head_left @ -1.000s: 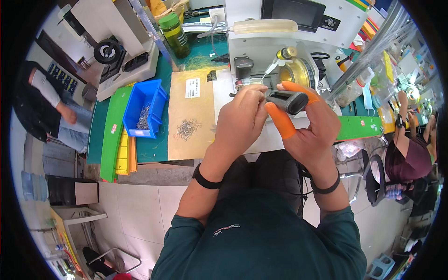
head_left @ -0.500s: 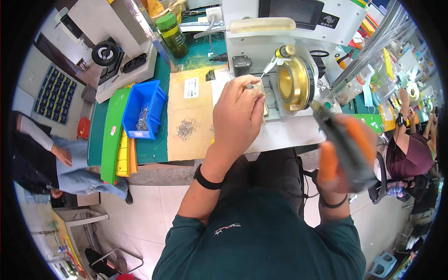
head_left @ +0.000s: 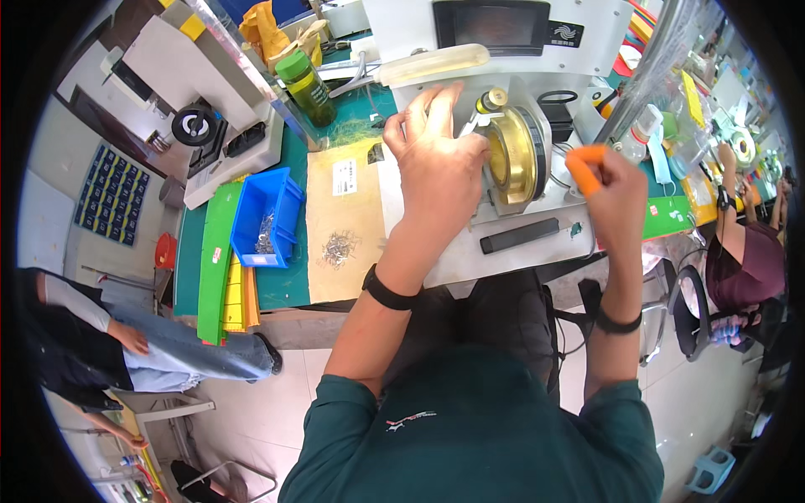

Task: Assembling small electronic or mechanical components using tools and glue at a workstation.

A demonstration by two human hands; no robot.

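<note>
My left hand (head_left: 438, 168) is raised at the front of a white bench machine, beside its brass-coloured wheel (head_left: 503, 159). Its index finger bends in a pinch near the wheel's left rim while the other fingers stick up. Whatever sits in that pinch is hidden. To the right of the wheel, my right hand (head_left: 612, 186) hovers with orange covers on thumb and index finger. Those two tips come together; anything between them is too small to see. A dark grey bar-shaped tool (head_left: 520, 235) lies on the pale plate in front of the wheel.
Small metal pieces (head_left: 338, 249) lie heaped on a brown paper sheet (head_left: 344, 210). Left of it stand a blue bin (head_left: 283, 222) with more pieces and a green strip (head_left: 220, 260). A pale bar-shaped lamp (head_left: 436, 65) overhangs my left hand. Other people are at both sides.
The dark tool has left my right hand and lies on the plate. That hand has moved up and away. My left hand's outer fingers have lifted and spread. The whole view has shifted slightly.
</note>
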